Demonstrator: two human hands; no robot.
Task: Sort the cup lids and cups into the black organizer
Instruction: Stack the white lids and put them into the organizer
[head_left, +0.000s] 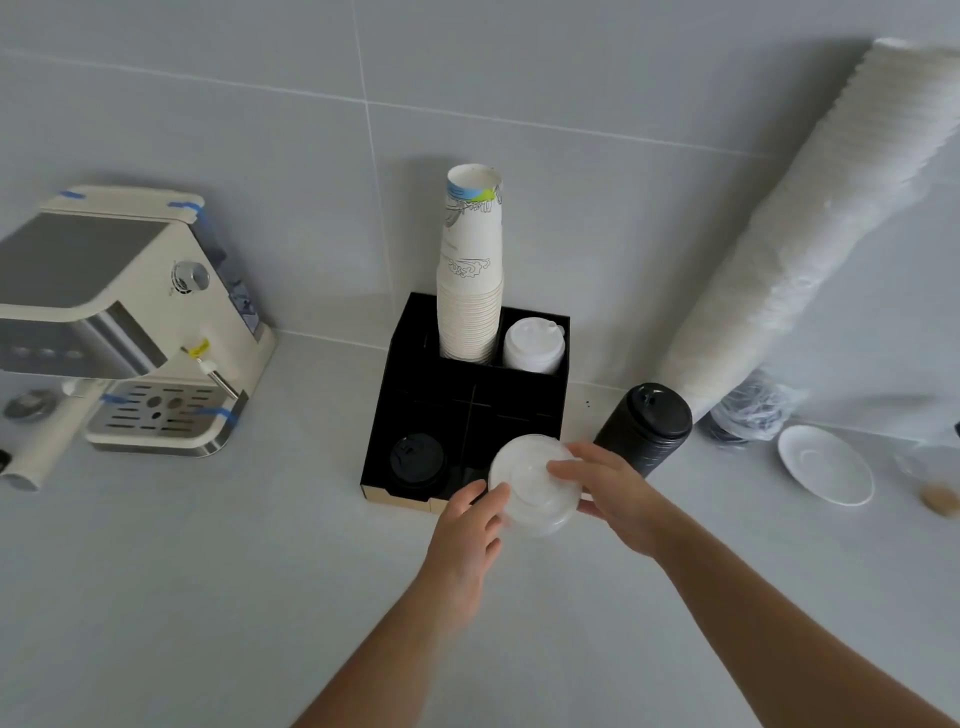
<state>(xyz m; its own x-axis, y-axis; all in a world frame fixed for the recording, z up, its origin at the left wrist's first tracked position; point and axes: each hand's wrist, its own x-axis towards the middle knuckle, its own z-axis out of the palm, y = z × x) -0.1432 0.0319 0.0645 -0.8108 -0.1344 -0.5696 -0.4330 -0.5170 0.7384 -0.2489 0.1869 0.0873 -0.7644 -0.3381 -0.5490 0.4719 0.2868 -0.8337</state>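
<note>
- Left hand (470, 525) and right hand (608, 488): we find both clamped on one stack of translucent lids (535, 486), left fingers curled on its 8 o'clock edge, right fingers laid over its top from 3 o'clock.
- The held stack sits over the front right compartment of the black organizer (467, 400), tilted, its short axis leaning toward 11 o'clock; we cannot tell whether it touches the compartment floor.
- Edges and room: the organizer's back stands near the tiled wall (597, 208); open counter (234, 597) lies from 5 to 9 o'clock of it. A stack of black lids (644, 428) stands just beside its right wall, leaning toward 1 o'clock.
- Count in the organizer: one upright stack of paper cups (470, 275) at back centre, long axis vertical; one stack of white lids (534, 345) at back right; one black lid stack (418, 460) at front left.
- Elsewhere: one long sleeve of white cups (810, 234) leaning on the wall at 2 o'clock; one white saucer (826, 465) at 3 o'clock; one coffee machine (130, 317) at 9 o'clock, well apart.
</note>
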